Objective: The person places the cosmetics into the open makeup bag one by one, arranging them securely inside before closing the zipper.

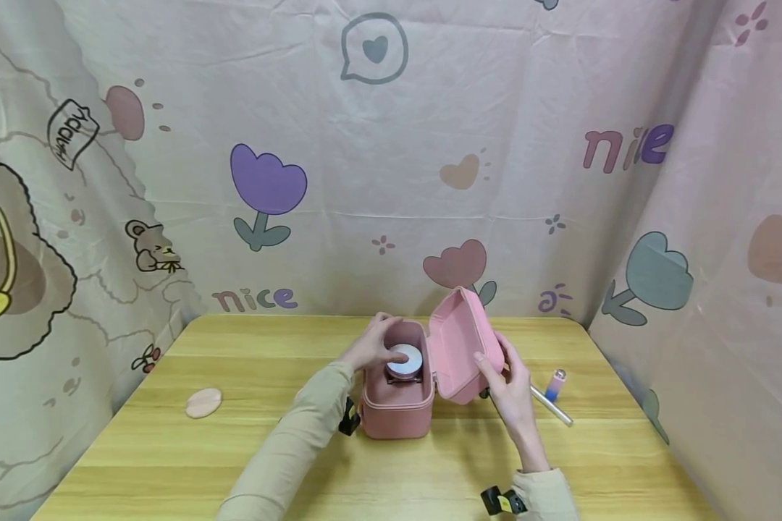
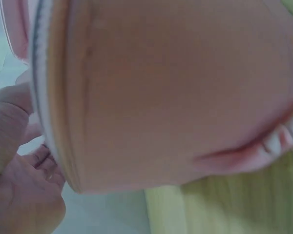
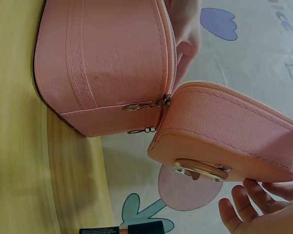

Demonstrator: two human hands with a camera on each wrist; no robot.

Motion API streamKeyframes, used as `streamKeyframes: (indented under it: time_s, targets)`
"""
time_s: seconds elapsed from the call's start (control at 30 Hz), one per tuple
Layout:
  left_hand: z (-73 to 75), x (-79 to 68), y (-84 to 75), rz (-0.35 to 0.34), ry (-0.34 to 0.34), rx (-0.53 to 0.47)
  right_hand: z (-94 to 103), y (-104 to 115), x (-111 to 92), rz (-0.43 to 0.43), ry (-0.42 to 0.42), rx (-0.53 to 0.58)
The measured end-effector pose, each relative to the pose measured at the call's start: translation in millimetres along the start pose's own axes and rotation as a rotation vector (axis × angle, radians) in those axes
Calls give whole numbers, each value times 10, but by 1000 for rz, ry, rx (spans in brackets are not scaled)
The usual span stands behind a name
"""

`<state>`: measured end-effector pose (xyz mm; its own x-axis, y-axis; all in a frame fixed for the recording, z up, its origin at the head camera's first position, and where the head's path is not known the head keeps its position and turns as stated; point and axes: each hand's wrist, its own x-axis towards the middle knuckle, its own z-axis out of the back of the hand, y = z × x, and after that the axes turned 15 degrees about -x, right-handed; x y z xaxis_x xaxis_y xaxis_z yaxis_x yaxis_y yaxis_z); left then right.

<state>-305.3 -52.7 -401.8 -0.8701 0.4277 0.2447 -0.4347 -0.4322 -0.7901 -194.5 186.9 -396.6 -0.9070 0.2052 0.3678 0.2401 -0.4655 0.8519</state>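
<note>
A pink zip case (image 1: 397, 420) stands on the table with its lid (image 1: 459, 347) tilted open to the right. Inside, a round container with a white top (image 1: 409, 367) sits over a dark-edged item. My left hand (image 1: 368, 347) reaches over the case's opening, index finger stretched along the far rim and thumb over the white top. Gripping the lid's outer edge is my right hand (image 1: 511, 391), thumb at the inner rim and fingers behind. The right wrist view shows zipper pulls (image 3: 141, 105) hanging by the hinge and a gold-framed badge (image 3: 200, 169) on the lid.
Right of the lid lie a silver stick (image 1: 554, 407) and a pink-and-blue tube (image 1: 556, 385). A pale oval puff (image 1: 203, 403) rests on the left of the wooden table (image 1: 234, 463). Patterned cloth (image 1: 365, 145) hangs behind and at both sides.
</note>
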Motion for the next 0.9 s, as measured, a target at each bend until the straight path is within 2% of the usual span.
streamKeyframes:
  time_s: [0.2,0.37,0.47,0.6,0.7,0.9]
  targets:
    - [118,-93,94,28,-53,-120,7,3,2,-9,-9,-7]
    - [245,-200,252,30,-92,-212,5,10,5,-7,-8,-1]
    - [335,-286,351,21,-102,-220,6,13,6,-8,-6,2]
    - [479,-420,452,-38,-114,-222,10,16,8,-5,-1,9]
    - [588,-527,519,-58,-112,-225,11,15,9,1,0,16]
    - [755,-729,673,-17,-102,-210,6,-2,8,8,-1,24]
